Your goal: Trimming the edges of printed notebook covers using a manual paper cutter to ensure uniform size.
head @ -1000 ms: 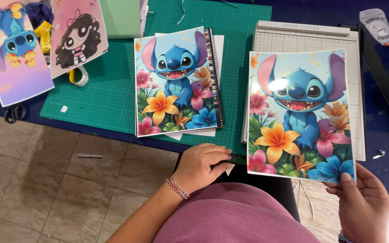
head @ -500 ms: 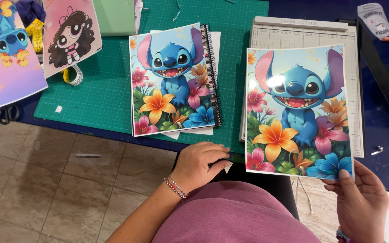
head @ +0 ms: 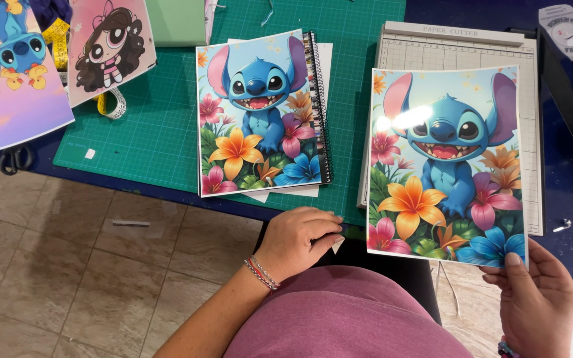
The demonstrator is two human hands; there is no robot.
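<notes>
My right hand grips the lower right corner of a glossy printed sheet showing a blue cartoon creature among bright flowers, held above the paper cutter. My left hand rests at the table's front edge with its fingers curled on a small white scrap. A spiral notebook with the same blue creature cover lies on the green cutting mat, just beyond my left hand.
Two other prints lie at the far left: a blue creature on purple and a dark-haired cartoon girl on pink. Scissors and a yellow measuring tape sit near them. Tiled floor shows below.
The view has shifted slightly; the held sheet stays in my right hand over the cutter, and my left hand remains at the table edge.
</notes>
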